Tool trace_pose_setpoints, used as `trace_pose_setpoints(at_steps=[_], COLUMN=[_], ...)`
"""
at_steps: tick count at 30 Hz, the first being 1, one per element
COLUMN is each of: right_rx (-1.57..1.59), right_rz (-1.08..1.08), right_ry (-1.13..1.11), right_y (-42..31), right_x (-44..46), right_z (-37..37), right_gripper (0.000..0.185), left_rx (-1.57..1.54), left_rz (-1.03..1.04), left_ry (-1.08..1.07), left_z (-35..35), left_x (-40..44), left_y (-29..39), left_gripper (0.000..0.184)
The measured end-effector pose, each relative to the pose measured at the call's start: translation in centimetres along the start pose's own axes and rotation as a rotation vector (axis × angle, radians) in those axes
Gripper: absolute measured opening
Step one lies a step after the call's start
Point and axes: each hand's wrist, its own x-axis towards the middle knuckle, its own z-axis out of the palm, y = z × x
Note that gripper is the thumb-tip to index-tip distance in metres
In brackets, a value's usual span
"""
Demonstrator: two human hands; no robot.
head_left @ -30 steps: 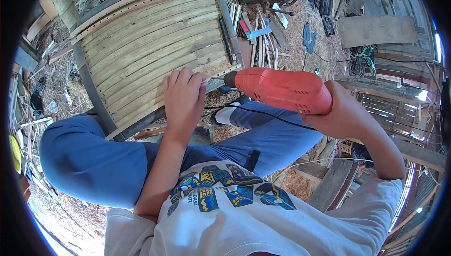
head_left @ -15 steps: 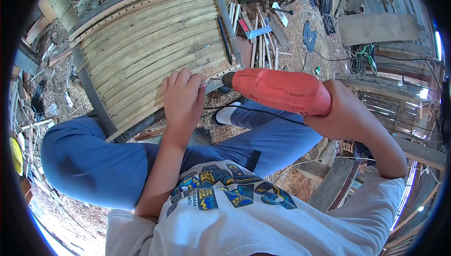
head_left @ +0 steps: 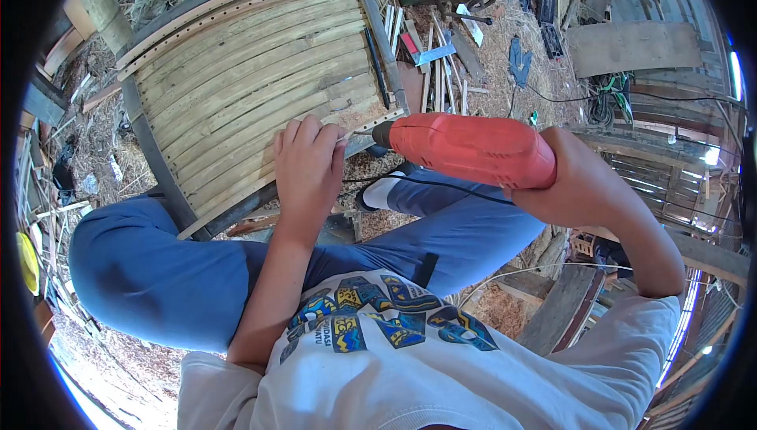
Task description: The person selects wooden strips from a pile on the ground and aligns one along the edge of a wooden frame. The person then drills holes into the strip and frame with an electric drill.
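My right hand [head_left: 572, 181] grips a red power drill [head_left: 473, 148] by its rear, holding it level with the black chuck [head_left: 382, 135] pointing left. A thin bit runs from the chuck toward the fingertips of my left hand [head_left: 306, 158]. Those fingers are curled over a thin wooden strip [head_left: 229, 203] on the near edge of a slatted panel [head_left: 252, 83], just left of the bit. Whether the bit tip is inside the wood I cannot tell. Along the panel's far edge, a similar strip [head_left: 236, 21] shows a row of small dark holes.
A dark thin rod [head_left: 377, 67] lies along the panel's right side. Beyond it are a try square [head_left: 434, 54] and several wood offcuts on shavings. The drill's black cable [head_left: 441, 185] crosses above my leg [head_left: 465, 233]. Coiled green cord [head_left: 611, 99] lies farther right.
The drill's rear and my right hand have shifted very slightly, and the cable has moved a little. My left hand stays in place on the strip.
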Motion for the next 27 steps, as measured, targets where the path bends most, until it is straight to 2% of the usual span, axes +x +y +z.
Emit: trace_pose_setpoints(at_steps=[2,4,9,27], right_rx=[-0.081,-0.078,-0.016,-0.043], right_rz=[0.087,0.097,-0.03,-0.107], right_ry=[-0.053,-0.078,-0.004,-0.005], right_y=[0.6,0.2,-0.5,-1.0], right_x=[0.7,1.0,0.5,0.9], right_z=[-0.4,-0.8,-0.7,-1.3], right_gripper=[0.064,0.063,0.035,0.028], left_rx=[-0.011,-0.01,0.004,-0.005], left_rz=[-0.003,-0.004,0.001,-0.011], left_ry=[-0.003,-0.004,-0.008,-0.012], left_z=[-0.2,-0.2,0.0,0.2], left_x=[0.1,0.1,0.0,0.0], left_y=[0.2,0.1,0.0,-0.2], left_gripper=[0.013,0.014,0.016,0.015])
